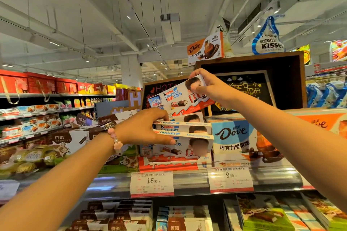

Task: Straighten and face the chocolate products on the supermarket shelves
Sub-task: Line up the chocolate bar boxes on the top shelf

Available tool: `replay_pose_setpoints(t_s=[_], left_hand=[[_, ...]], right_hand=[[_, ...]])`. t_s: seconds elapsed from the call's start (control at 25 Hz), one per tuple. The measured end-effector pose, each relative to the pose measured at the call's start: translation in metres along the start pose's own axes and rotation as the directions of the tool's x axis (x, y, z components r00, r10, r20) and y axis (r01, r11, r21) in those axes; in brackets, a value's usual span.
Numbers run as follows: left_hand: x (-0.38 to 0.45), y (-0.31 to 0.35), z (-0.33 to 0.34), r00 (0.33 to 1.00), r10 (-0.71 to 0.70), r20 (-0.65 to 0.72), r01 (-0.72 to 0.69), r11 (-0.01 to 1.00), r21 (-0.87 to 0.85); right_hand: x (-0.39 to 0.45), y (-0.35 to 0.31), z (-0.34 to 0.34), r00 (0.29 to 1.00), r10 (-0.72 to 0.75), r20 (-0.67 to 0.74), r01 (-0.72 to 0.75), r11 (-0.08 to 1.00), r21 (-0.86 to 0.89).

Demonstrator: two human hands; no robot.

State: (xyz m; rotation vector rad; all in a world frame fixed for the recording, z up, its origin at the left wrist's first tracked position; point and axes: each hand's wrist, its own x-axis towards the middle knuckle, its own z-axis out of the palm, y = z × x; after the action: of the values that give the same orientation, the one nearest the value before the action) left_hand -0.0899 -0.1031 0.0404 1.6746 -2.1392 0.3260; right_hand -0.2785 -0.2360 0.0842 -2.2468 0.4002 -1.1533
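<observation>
1. Right hand [210, 88] grip pinches a Kinder box [178, 97], tilted, raised above the display tray [169, 165].
2. Left hand [144, 127] grip holds the upright Kinder boxes [187, 133] in that tray.
3. Dove box [236, 140] stands just beside, on the shelf [187, 180].

I counted four Kinder boxes [183, 97], two price tags [152, 184] and one Kisses bag [268, 38].
</observation>
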Motion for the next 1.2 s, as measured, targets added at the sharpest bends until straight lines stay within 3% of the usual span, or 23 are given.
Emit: replay_pose_setpoints(t_s=[0.12, 0.32, 0.56, 0.68, 0.8, 0.88, 0.96, 1.04, 1.2], left_hand=[[0.001, -0.001, 0.001, 1.000, -0.007, 0.004, 0.007, 1.000, -0.015], [0.001, 0.000, 0.002, 1.000, -0.029, 0.008, 0.030, 0.998, -0.048], [0.001, 0.002, 0.001, 1.000, -0.028, -0.010, 0.027, 0.997, -0.069], [-0.002, 0.004, -0.002, 0.999, -0.033, 0.024, 0.036, 0.995, -0.092], [0.003, 0.008, -0.008, 0.994, -0.108, 0.000, 0.102, 0.936, -0.336], [0.019, 0.002, -0.009, 0.970, -0.206, -0.130, 0.130, 0.889, -0.439], [0.035, -0.004, -0.009, 0.953, -0.255, -0.165, 0.199, 0.934, -0.296], [0.045, -0.008, -0.008, 0.960, -0.252, -0.118, 0.234, 0.961, -0.148], [0.050, -0.010, -0.009, 0.981, -0.187, -0.060, 0.174, 0.970, -0.172]], right_hand=[[0.006, -0.013, -0.020, 1.000, 0.005, -0.027, -0.006, 1.000, -0.028], [0.009, -0.012, -0.023, 0.996, 0.063, 0.060, -0.055, 0.991, -0.125], [-0.004, 0.005, 0.007, 1.000, 0.029, -0.009, -0.029, 0.999, -0.014], [-0.017, 0.013, 0.009, 1.000, 0.010, -0.015, -0.010, 0.998, -0.056], [-0.023, 0.011, 0.000, 0.993, 0.098, 0.061, -0.095, 0.994, -0.053], [-0.025, 0.009, -0.007, 0.960, 0.232, 0.154, -0.250, 0.961, 0.113], [-0.029, 0.012, -0.012, 0.933, 0.303, 0.196, -0.336, 0.926, 0.169], [-0.033, 0.017, -0.016, 0.933, 0.332, 0.137, -0.346, 0.933, 0.099], [-0.036, 0.022, -0.019, 0.943, 0.331, 0.037, -0.332, 0.943, 0.038]])
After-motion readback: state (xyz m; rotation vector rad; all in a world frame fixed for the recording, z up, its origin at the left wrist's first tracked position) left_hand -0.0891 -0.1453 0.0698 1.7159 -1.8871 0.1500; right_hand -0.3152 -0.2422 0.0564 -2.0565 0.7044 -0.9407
